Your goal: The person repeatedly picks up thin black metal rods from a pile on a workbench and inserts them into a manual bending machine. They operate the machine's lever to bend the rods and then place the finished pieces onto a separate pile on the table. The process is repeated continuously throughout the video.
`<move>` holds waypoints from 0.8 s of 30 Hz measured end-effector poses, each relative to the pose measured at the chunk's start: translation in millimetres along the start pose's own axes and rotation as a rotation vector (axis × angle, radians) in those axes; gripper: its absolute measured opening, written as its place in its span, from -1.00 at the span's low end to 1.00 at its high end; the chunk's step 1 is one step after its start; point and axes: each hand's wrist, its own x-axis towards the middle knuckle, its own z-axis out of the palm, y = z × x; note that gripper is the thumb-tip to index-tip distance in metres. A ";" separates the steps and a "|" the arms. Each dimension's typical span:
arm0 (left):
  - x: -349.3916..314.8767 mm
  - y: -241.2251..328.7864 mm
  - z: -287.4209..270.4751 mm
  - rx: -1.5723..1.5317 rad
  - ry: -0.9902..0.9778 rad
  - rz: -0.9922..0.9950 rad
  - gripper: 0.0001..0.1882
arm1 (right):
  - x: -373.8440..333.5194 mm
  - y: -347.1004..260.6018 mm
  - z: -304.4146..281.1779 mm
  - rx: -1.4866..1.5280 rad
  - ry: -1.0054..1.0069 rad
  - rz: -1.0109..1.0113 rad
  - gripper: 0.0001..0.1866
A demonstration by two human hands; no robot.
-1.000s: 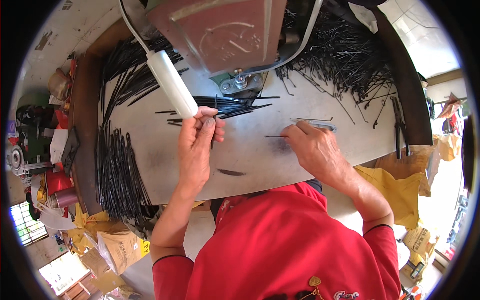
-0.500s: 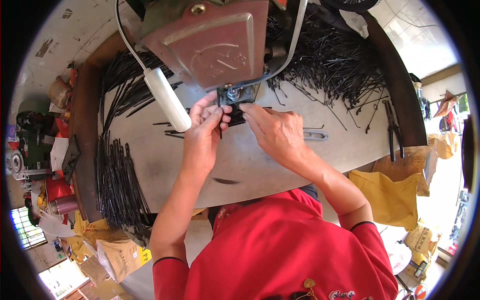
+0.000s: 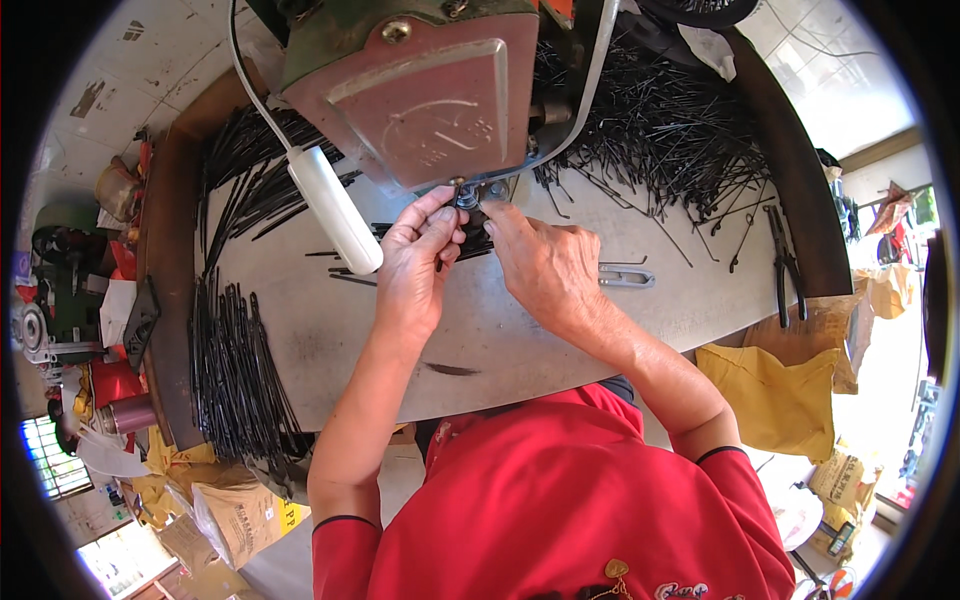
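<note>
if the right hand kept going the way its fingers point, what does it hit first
Probably the small metal fitting under the machine's reddish cover plate; the right hand fingertips seem already at it, though depth is unclear.

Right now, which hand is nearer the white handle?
Left. The left hand sits right beside the white handle, about touching its lower end; the right hand is farther off, past the left hand.
</note>
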 end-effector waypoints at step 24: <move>-5.6 18.6 -4.1 0.839 0.043 0.306 -0.77 | 14.2 10.0 -3.8 0.231 -0.192 0.100 -0.83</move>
